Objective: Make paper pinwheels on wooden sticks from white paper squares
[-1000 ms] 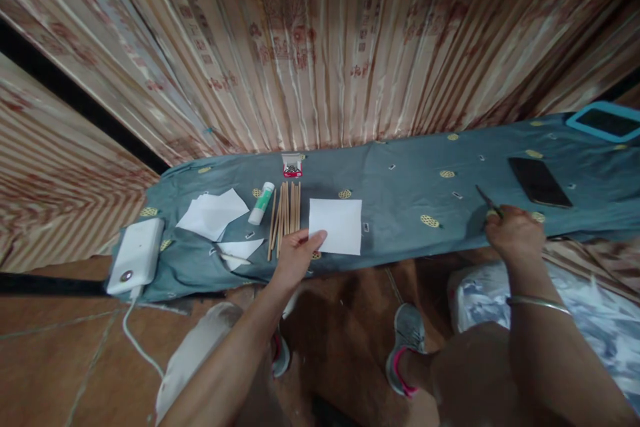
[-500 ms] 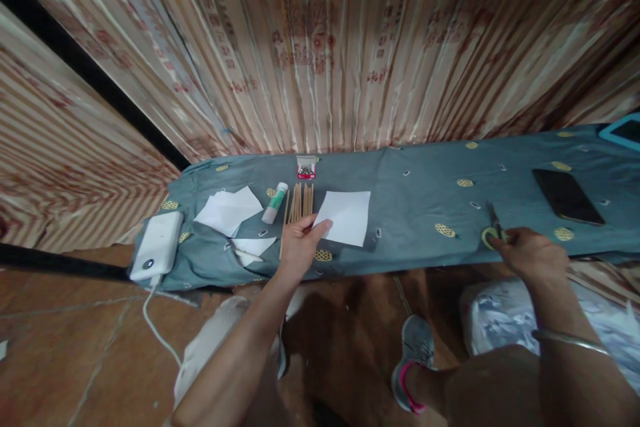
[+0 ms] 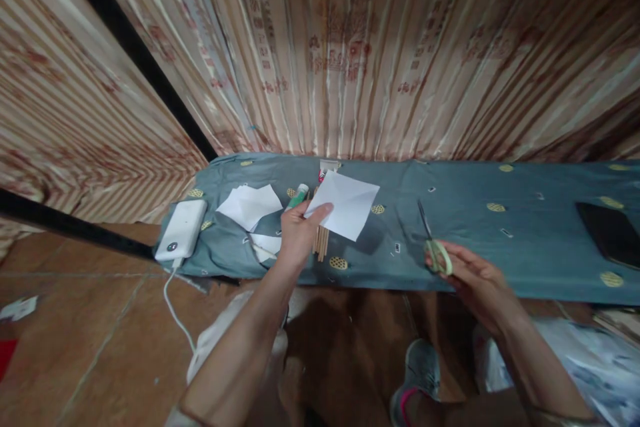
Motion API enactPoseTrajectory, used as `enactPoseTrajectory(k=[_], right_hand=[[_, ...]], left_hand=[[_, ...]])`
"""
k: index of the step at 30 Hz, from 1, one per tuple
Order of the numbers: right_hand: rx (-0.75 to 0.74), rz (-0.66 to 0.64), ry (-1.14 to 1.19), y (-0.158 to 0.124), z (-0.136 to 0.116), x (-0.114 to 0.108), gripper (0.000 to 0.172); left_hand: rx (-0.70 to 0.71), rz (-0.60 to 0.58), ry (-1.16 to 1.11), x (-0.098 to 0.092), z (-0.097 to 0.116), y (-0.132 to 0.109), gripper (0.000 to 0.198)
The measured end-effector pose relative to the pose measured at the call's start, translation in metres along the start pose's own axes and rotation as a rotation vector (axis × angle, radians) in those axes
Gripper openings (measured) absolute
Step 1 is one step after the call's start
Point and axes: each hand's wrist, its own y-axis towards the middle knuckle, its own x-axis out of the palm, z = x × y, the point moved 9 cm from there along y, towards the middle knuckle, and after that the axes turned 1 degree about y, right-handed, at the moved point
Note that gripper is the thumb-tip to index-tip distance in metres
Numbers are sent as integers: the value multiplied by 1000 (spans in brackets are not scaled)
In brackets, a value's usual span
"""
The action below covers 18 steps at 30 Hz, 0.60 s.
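Observation:
Between thumb and fingers, my left hand (image 3: 300, 230) grips a white sheet of paper (image 3: 349, 205), raised above the cloth and tilted. Beneath and beside the sheet lie several thin wooden sticks (image 3: 321, 245), partly covered by it. A glue stick (image 3: 299, 196) with a green label rests just behind the left hand. My right hand (image 3: 475, 275) is closed around the pale green handles of scissors (image 3: 438, 257), whose blades point away from me. A small red and white box (image 3: 327, 168) is partly hidden behind the paper.
White paper pieces (image 3: 251, 205) lie on the grey-green cloth (image 3: 465, 233), left of the sticks. A white power bank (image 3: 181, 230) with a cable stands at the left end, a dark phone (image 3: 609, 233) at the right. A striped curtain (image 3: 380, 80) hangs behind.
My right hand has lifted the scissors from the cloth and brought them left, nearer the paper. The left hand has raised and turned the sheet. The view has shifted right to left slightly.

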Motion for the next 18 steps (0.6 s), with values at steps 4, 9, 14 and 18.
enactPoseTrajectory(k=[4,9,14,18], right_hand=[[190,-277,233,-25,20,79,43],[258,-491,319,-57,22,127,45],[136,-649,221,-76,16,147,55],[7,-710,99,-77,15,155,63]], left_hand=[[52,38,14,-10,8,8,29],[83,73,64,-22,16,12,30],[110,76,93,-31,25,10,28],[116,71,134,-34,25,7,28]])
